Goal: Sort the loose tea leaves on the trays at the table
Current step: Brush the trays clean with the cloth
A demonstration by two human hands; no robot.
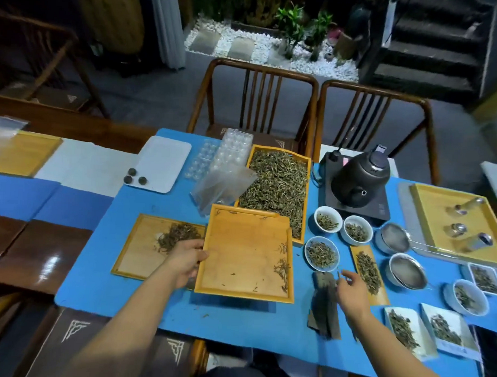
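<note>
Two bare hands work over a bench (158, 306) covered in blue cloth. The left grip (186, 263) is curled round the left edge of a wooden tray (239, 253), thumb on top, holding it raised and tilted above the cloth. Most of this tray is bare; a few loose tea leaves (282, 270) lie along the side farthest from that grip. Just left of the left grip, partly under it, a second wooden tray (138, 252) lies flat with a small heap of leaves (176, 236). Beyond the held tray, touching its far edge, a long tray (278, 186) is full of leaves.

The right grip (350, 290) hovers with fingers loosely spread and slightly bent; whether the fingertips pinch a leaf cannot be told. Directly under and left of it lies a dark, flat brush-like tool (323, 303). Just right of it sits a narrow wooden dish (369, 274) of leaves. Just beyond it are three white bowls (322, 253) holding leaves, and farther off a black kettle (360, 178) on a dark base. Well to the right of this grip stand two metal strainers (406, 271) and more white dishes (405, 329) of leaves.
</note>
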